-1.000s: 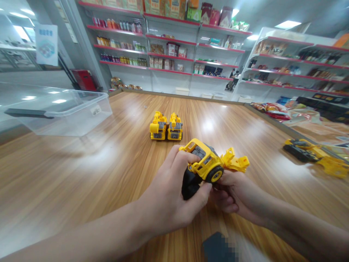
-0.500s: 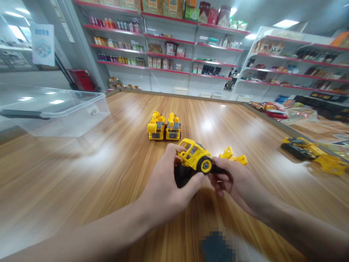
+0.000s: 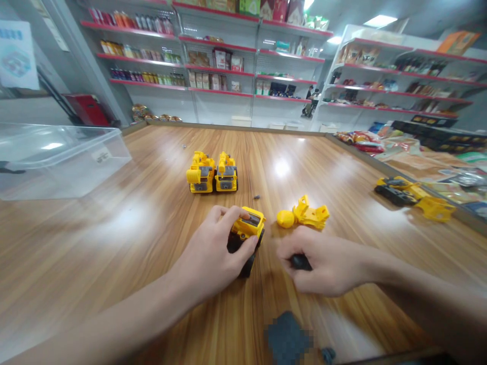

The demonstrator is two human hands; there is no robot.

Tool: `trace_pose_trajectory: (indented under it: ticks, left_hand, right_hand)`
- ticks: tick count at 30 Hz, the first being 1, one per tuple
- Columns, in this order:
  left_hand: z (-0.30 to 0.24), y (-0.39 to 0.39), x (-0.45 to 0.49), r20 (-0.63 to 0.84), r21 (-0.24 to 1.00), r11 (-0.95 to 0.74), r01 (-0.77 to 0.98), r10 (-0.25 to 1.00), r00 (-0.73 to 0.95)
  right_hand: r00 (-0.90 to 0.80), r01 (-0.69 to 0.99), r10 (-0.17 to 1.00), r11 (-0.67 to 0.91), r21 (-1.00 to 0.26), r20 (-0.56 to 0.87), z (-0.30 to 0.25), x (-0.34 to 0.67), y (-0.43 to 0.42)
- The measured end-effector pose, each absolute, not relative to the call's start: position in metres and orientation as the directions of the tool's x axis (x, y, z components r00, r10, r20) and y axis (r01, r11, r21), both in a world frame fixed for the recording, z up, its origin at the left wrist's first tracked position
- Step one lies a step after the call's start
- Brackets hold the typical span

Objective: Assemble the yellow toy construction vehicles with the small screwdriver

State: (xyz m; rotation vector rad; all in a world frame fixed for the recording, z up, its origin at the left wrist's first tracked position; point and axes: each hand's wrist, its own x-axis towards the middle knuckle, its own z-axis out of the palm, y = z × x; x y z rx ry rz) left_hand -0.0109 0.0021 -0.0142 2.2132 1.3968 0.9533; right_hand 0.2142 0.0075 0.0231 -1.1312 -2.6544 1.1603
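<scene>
My left hand (image 3: 213, 251) is wrapped round a yellow toy truck body (image 3: 248, 227) that rests on the wooden table (image 3: 114, 243). A black wheel (image 3: 300, 262) is pinched in my right hand (image 3: 323, 266), which lies on the table just right of the truck. A yellow wheel hub (image 3: 285, 218) and a yellow bucket part (image 3: 311, 213) lie loose beyond my right hand. Farther back, two assembled yellow toy trucks (image 3: 212, 174) stand side by side.
A clear plastic bin (image 3: 57, 159) sits at the left. A yellow toy excavator (image 3: 413, 196) lies near the table's right edge. A small dark bit (image 3: 257, 196) lies behind the held truck. A blurred dark thing (image 3: 289, 337) is near me. Store shelves (image 3: 228, 66) fill the background.
The truck has come down onto the table. Its bucket part and a yellow hub now lie loose, and my right hand has drawn away holding a black wheel.
</scene>
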Motion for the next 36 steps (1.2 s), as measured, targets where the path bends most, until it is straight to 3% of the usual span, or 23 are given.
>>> trace_pose_trajectory:
  ticks: [5, 8, 11, 15, 18, 20, 22, 24, 26, 28, 31, 36]
  left_hand:
    - [-0.007, -0.001, -0.013, 0.291, 0.643, -0.410, 0.647, 0.912, 0.289]
    - [-0.002, -0.003, -0.012, 0.297, 0.626, -0.390, 0.675, 0.920, 0.256]
    - [0.000, -0.003, -0.012, 0.331, 0.608, -0.403, 0.684, 0.912, 0.243]
    - [-0.001, -0.002, -0.013, 0.334, 0.614, -0.412, 0.673, 0.908, 0.251]
    - [-0.004, -0.001, -0.013, 0.323, 0.636, -0.416, 0.649, 0.908, 0.266]
    - [-0.004, -0.001, -0.013, 0.328, 0.638, -0.425, 0.642, 0.905, 0.272]
    - [-0.004, -0.002, -0.013, 0.330, 0.632, -0.428, 0.647, 0.903, 0.275]
    - [-0.002, -0.003, -0.012, 0.311, 0.632, -0.421, 0.651, 0.907, 0.284]
    - [0.001, -0.005, -0.012, 0.291, 0.635, -0.418, 0.649, 0.908, 0.300]
    - [0.002, -0.007, -0.011, 0.282, 0.640, -0.429, 0.637, 0.903, 0.324]
    - [0.003, -0.008, -0.010, 0.270, 0.645, -0.459, 0.611, 0.885, 0.380]
    - [0.002, -0.008, -0.008, 0.196, 0.679, -0.460, 0.571, 0.864, 0.463]
  right_hand:
    - [-0.762, 0.648, 0.408, 0.481, -0.590, -0.503, 0.029, 0.218, 0.006]
    - [-0.757, 0.652, 0.369, 0.486, -0.582, -0.539, 0.030, 0.218, 0.004]
    - [-0.747, 0.659, 0.539, 0.518, -0.545, -0.389, 0.026, 0.218, 0.007]
    - [-0.588, 0.716, 0.809, 0.518, -0.468, -0.005, 0.014, 0.217, 0.018]
    - [-0.439, 0.763, 0.877, 0.478, -0.434, 0.195, 0.007, 0.220, 0.028]
    - [-0.410, 0.768, 0.887, 0.462, -0.444, 0.215, 0.007, 0.224, 0.032]
    - [-0.471, 0.755, 0.875, 0.467, -0.460, 0.116, 0.011, 0.228, 0.032]
    - [-0.599, 0.735, 0.791, 0.477, -0.482, -0.130, 0.018, 0.230, 0.028]
    - [-0.683, 0.723, 0.591, 0.459, -0.516, -0.430, 0.025, 0.229, 0.020]
    - [-0.690, 0.723, 0.412, 0.430, -0.540, -0.595, 0.030, 0.224, 0.011]
    - [-0.713, 0.689, 0.305, 0.468, -0.553, -0.631, 0.034, 0.215, 0.000]
    - [-0.769, 0.609, 0.237, 0.554, -0.568, -0.594, 0.034, 0.210, -0.007]
